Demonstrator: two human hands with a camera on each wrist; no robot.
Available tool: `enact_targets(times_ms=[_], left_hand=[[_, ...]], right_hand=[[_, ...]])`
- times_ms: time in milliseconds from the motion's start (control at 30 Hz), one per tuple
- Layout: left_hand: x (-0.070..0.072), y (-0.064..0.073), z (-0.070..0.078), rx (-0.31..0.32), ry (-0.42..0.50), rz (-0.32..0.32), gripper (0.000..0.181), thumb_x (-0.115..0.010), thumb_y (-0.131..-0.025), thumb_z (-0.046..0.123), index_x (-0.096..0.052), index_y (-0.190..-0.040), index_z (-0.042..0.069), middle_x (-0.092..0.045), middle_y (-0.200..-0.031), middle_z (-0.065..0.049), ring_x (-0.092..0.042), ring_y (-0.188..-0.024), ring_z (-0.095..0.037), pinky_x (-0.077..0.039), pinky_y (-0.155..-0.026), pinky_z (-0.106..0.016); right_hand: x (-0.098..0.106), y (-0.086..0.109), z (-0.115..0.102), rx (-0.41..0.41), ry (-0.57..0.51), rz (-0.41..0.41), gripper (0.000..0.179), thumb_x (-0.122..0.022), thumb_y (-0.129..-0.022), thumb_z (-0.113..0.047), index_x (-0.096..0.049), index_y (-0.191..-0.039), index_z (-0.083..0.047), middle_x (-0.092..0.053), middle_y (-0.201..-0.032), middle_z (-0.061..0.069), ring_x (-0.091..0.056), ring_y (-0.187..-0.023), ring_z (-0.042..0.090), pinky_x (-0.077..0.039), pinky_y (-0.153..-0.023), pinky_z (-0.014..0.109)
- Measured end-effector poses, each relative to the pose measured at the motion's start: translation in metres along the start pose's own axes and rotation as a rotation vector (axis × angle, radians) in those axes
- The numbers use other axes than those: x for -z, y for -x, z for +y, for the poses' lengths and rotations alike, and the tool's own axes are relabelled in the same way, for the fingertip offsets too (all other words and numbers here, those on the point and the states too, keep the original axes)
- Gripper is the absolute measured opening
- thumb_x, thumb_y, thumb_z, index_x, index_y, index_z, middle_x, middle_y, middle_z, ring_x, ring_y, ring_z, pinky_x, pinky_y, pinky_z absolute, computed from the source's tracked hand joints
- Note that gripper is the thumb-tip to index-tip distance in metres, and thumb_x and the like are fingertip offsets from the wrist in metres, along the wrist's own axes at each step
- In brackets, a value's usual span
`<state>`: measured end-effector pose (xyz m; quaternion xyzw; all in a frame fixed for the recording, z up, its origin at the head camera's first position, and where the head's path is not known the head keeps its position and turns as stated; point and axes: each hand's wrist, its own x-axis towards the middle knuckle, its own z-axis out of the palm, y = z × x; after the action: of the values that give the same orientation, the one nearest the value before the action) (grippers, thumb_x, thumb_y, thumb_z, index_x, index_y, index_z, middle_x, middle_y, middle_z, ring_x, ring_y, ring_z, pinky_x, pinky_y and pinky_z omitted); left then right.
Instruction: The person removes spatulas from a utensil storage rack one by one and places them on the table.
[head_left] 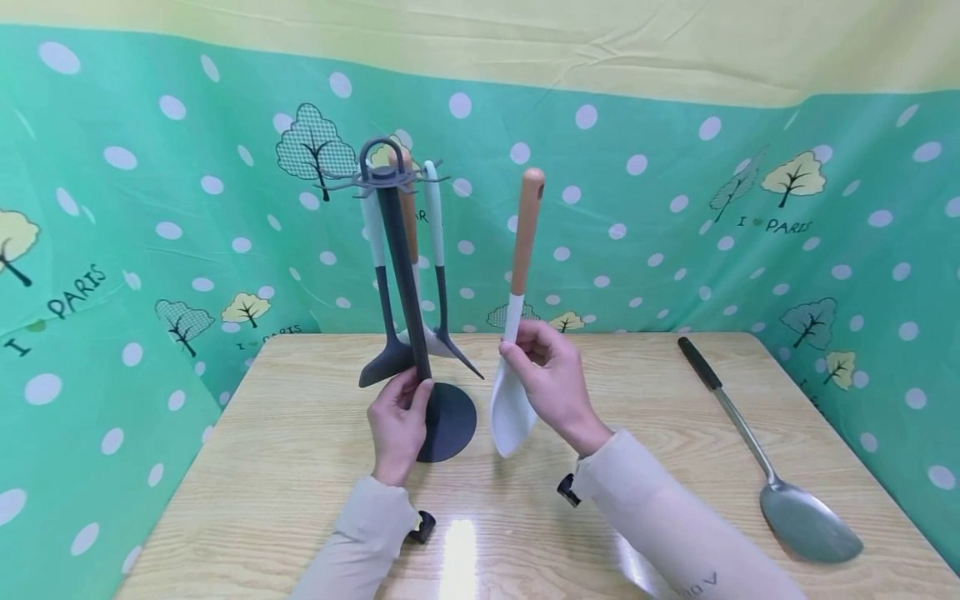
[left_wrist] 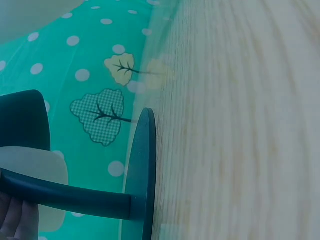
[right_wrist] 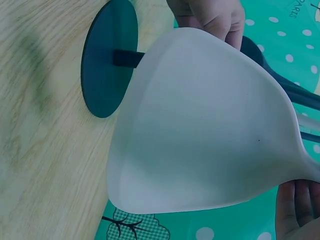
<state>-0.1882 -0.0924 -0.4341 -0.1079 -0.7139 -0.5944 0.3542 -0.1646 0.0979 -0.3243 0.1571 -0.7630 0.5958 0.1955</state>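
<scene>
My left hand (head_left: 397, 425) grips the lower pole of a black utensil stand (head_left: 401, 275), just above its round base (head_left: 450, 429). Several utensils hang from the stand's hooks: a turner (head_left: 388, 362) with mint handle and black head, another mint-handled utensil (head_left: 435, 217), and one with a wooden handle (head_left: 409, 221). To the right of the stand, my right hand (head_left: 555, 379) pinches a white spatula (head_left: 512, 408) by its neck. Its wooden handle points up and its head faces down, above the table. The right wrist view shows the broad spatula head (right_wrist: 200, 130) close up.
A metal wok turner (head_left: 810, 521) with a black handle lies on the right side of the wooden table (head_left: 285, 483). Green polka-dot cloth (head_left: 637, 217) hangs behind and along both sides of the table.
</scene>
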Motion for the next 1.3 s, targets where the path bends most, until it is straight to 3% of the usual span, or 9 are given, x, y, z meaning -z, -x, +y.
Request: enact_targets(times_ms=[200, 533, 833, 1100, 1300], left_hand=[[0.0, 0.0, -0.001, 0.0, 0.0, -0.004, 0.019, -0.068, -0.083, -0.008, -0.067, -0.102, -0.011, -0.069, -0.088, -0.023, -0.066, -0.076, -0.035, -0.056, -0.07, -0.027], [0.002, 0.0, 0.002, 0.027, -0.014, -0.009, 0.019, -0.069, -0.084, -0.006, -0.067, -0.102, -0.009, -0.069, -0.089, -0.022, -0.067, -0.079, -0.033, -0.056, -0.073, -0.031], [0.001, 0.0, 0.001, 0.023, -0.01, -0.007, 0.02, -0.069, -0.083, -0.006, -0.067, -0.102, -0.01, -0.069, -0.089, -0.023, -0.067, -0.078, -0.034, -0.056, -0.073, -0.029], [0.001, 0.0, 0.001, 0.034, 0.003, -0.012, 0.019, -0.069, -0.084, -0.005, -0.067, -0.102, -0.01, -0.069, -0.089, -0.022, -0.067, -0.079, -0.034, -0.056, -0.073, -0.027], [0.001, 0.0, 0.0, 0.027, 0.0, -0.01, 0.019, -0.069, -0.084, -0.005, -0.067, -0.102, -0.01, -0.069, -0.089, -0.023, -0.067, -0.078, -0.035, -0.056, -0.072, -0.027]], right_hand=[[0.006, 0.001, 0.004, -0.008, 0.007, 0.016, 0.013, -0.064, -0.09, 0.0, -0.064, -0.102, 0.003, -0.065, -0.093, 0.015, -0.063, -0.084, 0.026, -0.053, -0.078, 0.039], [0.023, 0.003, 0.012, -0.055, 0.034, 0.061, 0.015, -0.066, -0.089, -0.002, -0.064, -0.103, 0.003, -0.066, -0.096, 0.015, -0.063, -0.087, 0.023, -0.055, -0.078, 0.029], [0.043, 0.006, 0.021, -0.076, 0.115, 0.088, 0.017, -0.065, -0.089, -0.002, -0.064, -0.105, 0.003, -0.066, -0.098, 0.016, -0.063, -0.088, 0.022, -0.053, -0.077, 0.023], [0.067, 0.007, 0.063, -0.134, 0.184, 0.112, 0.024, -0.067, -0.091, -0.023, -0.065, -0.109, -0.008, -0.066, -0.102, 0.005, -0.063, -0.093, 0.015, -0.052, -0.079, 0.023], [0.084, 0.009, 0.072, -0.147, 0.232, 0.145, 0.028, -0.067, -0.09, -0.029, -0.065, -0.11, -0.01, -0.067, -0.101, 0.004, -0.063, -0.091, 0.014, -0.053, -0.077, 0.024]])
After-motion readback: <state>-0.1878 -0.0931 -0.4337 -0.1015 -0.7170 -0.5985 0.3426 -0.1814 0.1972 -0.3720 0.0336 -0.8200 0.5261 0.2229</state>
